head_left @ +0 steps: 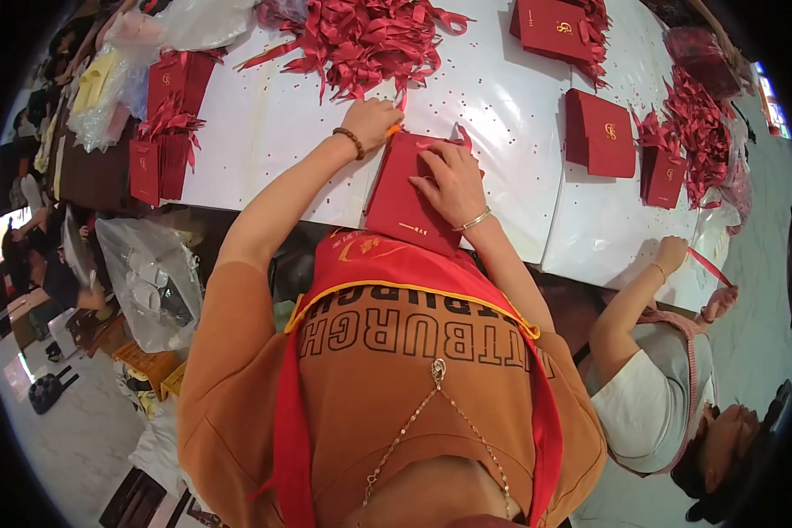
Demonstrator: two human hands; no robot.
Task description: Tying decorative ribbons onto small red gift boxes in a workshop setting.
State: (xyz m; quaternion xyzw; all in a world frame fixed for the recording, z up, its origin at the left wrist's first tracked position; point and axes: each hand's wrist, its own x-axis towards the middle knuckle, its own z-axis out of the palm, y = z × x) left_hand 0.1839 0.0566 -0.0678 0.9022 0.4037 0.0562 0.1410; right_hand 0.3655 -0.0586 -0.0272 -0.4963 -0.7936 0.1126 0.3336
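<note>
A flat dark red paper gift bag (404,198) lies at the table's front edge against my apron. My right hand (456,183) rests on its upper right part, thumb and fingers apart. Beside the bag's upper left corner, my left hand (374,125) is closed on a red ribbon (402,95), which shows above its fingertips. Something orange (393,130) is at a left fingertip. More red ribbon (463,136) sticks up at the bag's top right; its lower end is hidden.
A heap of red ribbons (361,44) lies beyond my hands. Stacked red bags (600,132) stand to the right, others (158,158) to the left. A co-worker (651,370) at right stretches a ribbon between both hands. Clear plastic bags (145,273) hang at left.
</note>
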